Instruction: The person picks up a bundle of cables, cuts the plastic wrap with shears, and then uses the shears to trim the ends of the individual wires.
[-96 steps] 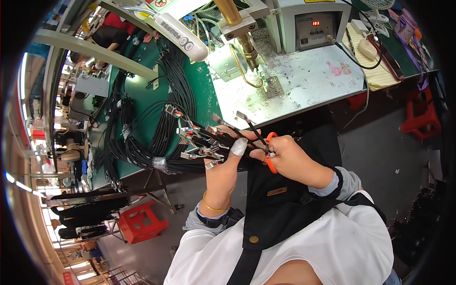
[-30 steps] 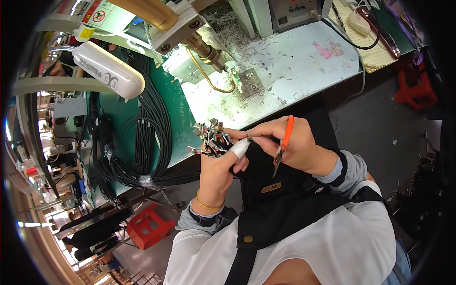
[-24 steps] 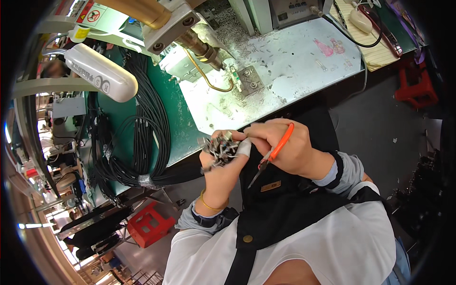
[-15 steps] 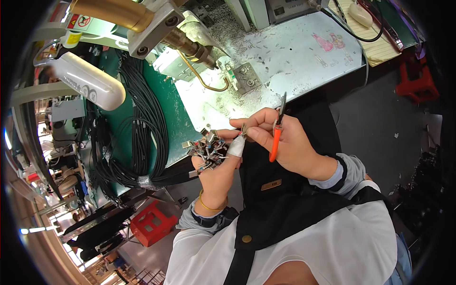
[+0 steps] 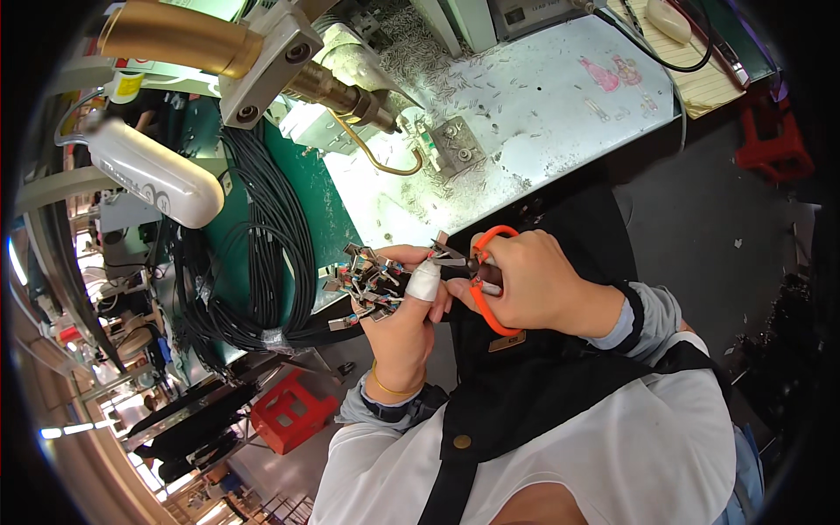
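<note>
My left hand (image 5: pixel 396 328) is closed around a bunch of cable ends (image 5: pixel 372 289) with metal connectors and short coloured wires, which fan out over its back. White wrapping (image 5: pixel 423 281) covers its thumb, which pinches one connector against the fingers. Close on the right, my right hand (image 5: pixel 547 284) grips orange-handled scissors (image 5: pixel 475 266). Their blades point left and reach the pinched connector just above the wrapped thumb. Whether the blades touch a wire is too small to tell.
Black cables (image 5: pixel 271 236) lie coiled on the green mat (image 5: pixel 328 214) at left. A machine with a brass-coloured barrel (image 5: pixel 179 39) overhangs the white worktop (image 5: pixel 560 114), where many small metal bits are scattered. Red stools (image 5: pixel 293 411) stand on the floor at both sides.
My right hand has turned the scissors from upright in its palm to pointing left, with its fingers now in the handle loops. The blades have come up to the connector in my left hand.
</note>
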The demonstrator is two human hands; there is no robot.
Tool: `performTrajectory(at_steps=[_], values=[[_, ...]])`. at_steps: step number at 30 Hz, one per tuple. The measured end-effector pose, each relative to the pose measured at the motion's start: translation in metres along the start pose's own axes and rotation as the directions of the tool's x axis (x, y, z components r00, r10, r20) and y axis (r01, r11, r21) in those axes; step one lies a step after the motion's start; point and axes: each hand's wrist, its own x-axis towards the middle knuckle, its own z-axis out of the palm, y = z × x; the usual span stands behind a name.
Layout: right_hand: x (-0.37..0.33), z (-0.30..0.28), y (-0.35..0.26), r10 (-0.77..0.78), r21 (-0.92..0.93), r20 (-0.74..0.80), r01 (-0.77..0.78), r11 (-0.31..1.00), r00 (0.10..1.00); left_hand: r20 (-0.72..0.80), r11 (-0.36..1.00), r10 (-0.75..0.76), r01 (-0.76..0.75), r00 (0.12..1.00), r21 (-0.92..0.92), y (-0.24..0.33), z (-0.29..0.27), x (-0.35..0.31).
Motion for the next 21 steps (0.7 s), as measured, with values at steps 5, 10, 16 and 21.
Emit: performTrajectory(at_steps=[5, 10, 16, 21], values=[[0.0, 0.001, -0.002, -0.003, -0.011, -0.015, 0.002, 1.0, 1.0, -0.01, 0.999, -0.014, 0.015, 1.0, 0.032, 0.002, 0.001, 0.002], [0.001, 0.002, 0.004, 0.054, 0.071, 0.036, -0.056, 0.996, 0.998, -0.029, 0.986, -0.097, 0.1, 0.995, 0.134, 0.006, 0.0, 0.014], [0.011, -0.014, 0.002, 0.249, 0.455, 0.152, -0.291, 0.842, 0.957, 0.076, 0.959, -0.281, 0.282, 0.957, -0.008, 0.009, -0.008, 0.057], [0.044, -0.029, -0.008, 0.417, 0.696, -0.015, -0.29, 0.657, 0.909, 0.155, 0.897, -0.377, 0.401, 0.913, -0.183, 0.008, 0.0, 0.089]])
